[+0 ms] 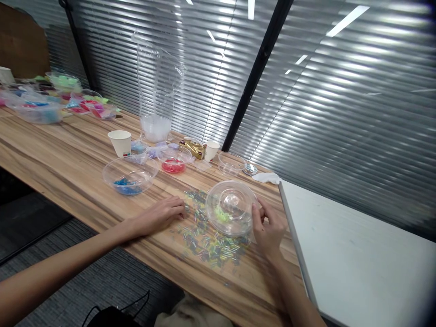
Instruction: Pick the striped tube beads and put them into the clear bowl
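My right hand grips the rim of a clear plastic bowl, thumb in front and fingers at the edge. Tilted toward me, the bowl holds a small heap of yellow-green pieces. Beneath and around it, many short tube-like pieces, clear, yellow-green and bluish, lie scattered over the wooden table. At their left edge rests my left hand, fingers curled together with the tips at the pieces; anything between them is hidden. Left of it stands a clear bowl with blue pieces.
Behind are a clear bowl of red pieces, a gold packet, paper cups and a clear bowl. A tall clear bag-like container stands farther back. At right lies a white board. Several filled bowls crowd the far left.
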The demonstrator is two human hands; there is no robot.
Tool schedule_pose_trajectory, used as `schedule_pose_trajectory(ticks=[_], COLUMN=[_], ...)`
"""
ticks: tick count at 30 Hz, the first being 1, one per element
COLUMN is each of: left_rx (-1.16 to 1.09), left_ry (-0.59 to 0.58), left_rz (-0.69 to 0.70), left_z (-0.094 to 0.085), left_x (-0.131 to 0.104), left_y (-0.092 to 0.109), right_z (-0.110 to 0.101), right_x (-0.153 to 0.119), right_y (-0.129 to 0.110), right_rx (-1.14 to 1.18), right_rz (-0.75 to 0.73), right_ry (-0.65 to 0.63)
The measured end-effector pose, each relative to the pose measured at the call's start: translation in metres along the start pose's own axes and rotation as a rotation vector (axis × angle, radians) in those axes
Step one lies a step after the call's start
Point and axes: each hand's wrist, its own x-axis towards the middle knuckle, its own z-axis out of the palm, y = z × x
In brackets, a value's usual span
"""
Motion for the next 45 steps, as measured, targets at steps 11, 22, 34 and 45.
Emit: schedule_pose_trajectory(ticks=[11,22,34,45], left_rx=[-0.079,-0.084,-0.056,-0.079], left_ry=[-0.009,-0.02,-0.023,-0.01], left_rz=[-0.015,-0.045,-0.035,-0.043], left_z=[0.0029,0.0056,0.0038,0.0073], left_x=[-0.0018,-0.0022,-0.0019,-0.0034], left_y=[-0.0039,-0.0063,-0.0063,-0.0098], right_z=[0.0003,-0.0002,-0.0004,-0.0006], right_x=[0.0004,0.0021,0.0029,0.0017], right_y=[0.0015,0.0003,0.0015,0.0045], right_rx=[0.018,0.018,0.05,0.062], right_rz=[-0.038,-0.022,-0.018,0.016], right_ry=[0.009,-0.007,-0.034,-0.059])
